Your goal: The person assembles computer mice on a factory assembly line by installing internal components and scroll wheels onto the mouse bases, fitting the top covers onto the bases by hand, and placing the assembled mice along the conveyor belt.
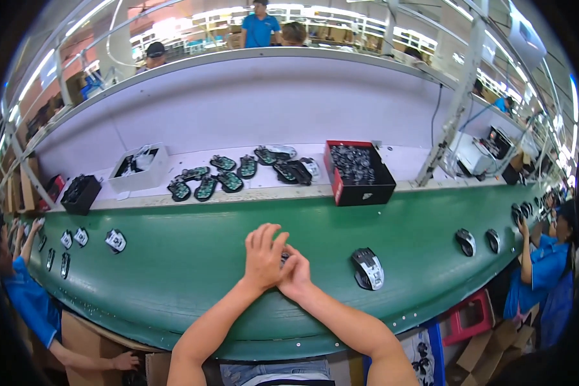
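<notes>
Above the middle of the green belt, my two hands meet. My left hand (pixel 262 256) lies over the right one with its fingers stretched out and a little apart. My right hand (pixel 296 275) is closed below it, thumb up, around something small and dark (pixel 284 258) that is mostly hidden between the palms. I cannot make out its kind. To the right of my hands, a black and white computer mouse (pixel 368 269) rests on the belt, touched by neither hand.
Mouse circuit-board bases (pixel 224 180) lie on the ledge, beside a red and black box (pixel 365 193) of small dark parts. White mouse shells (pixel 115 240) sit on the belt's left; mice (pixel 466 242) on its right. Co-workers (pixel 539 264) sit at both ends.
</notes>
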`<state>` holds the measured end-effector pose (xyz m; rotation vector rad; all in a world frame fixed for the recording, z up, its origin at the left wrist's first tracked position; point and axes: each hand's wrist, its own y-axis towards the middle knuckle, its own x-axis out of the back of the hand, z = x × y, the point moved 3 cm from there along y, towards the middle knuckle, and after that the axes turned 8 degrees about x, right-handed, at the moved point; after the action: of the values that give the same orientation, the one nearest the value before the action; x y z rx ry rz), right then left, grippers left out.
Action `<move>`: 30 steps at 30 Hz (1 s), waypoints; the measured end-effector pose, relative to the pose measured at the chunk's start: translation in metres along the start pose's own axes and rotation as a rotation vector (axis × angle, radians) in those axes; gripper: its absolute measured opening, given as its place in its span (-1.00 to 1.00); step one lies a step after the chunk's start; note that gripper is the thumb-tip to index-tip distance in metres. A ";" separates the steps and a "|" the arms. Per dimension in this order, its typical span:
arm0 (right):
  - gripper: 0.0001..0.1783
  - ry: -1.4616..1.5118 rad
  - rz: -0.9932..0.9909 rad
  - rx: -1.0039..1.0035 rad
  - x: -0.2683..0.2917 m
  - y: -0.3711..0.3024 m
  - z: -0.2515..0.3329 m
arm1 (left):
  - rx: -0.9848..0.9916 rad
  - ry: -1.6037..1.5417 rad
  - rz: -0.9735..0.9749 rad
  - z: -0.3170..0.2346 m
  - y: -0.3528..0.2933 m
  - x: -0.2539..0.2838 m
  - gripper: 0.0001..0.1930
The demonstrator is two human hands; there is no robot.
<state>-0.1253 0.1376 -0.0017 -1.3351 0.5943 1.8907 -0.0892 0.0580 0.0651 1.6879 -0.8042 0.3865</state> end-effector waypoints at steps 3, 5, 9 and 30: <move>-0.67 -0.045 -0.091 0.026 0.002 0.003 0.001 | -0.046 0.020 0.057 -0.002 0.001 -0.004 -0.41; -0.72 -0.210 -0.078 0.056 0.001 0.009 -0.002 | -0.037 -0.022 0.086 0.004 0.001 0.004 -0.41; -0.72 -0.127 -0.002 -0.258 -0.009 0.016 0.006 | 0.084 0.228 -0.015 0.118 0.011 0.051 -0.38; -0.69 -0.336 0.102 -0.215 0.000 0.017 0.022 | 0.405 0.078 0.693 0.153 -0.055 0.147 -0.51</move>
<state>-0.1514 0.1428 0.0056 -1.0950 0.2994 2.2517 0.0285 -0.1264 0.0764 1.7001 -1.3097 1.1462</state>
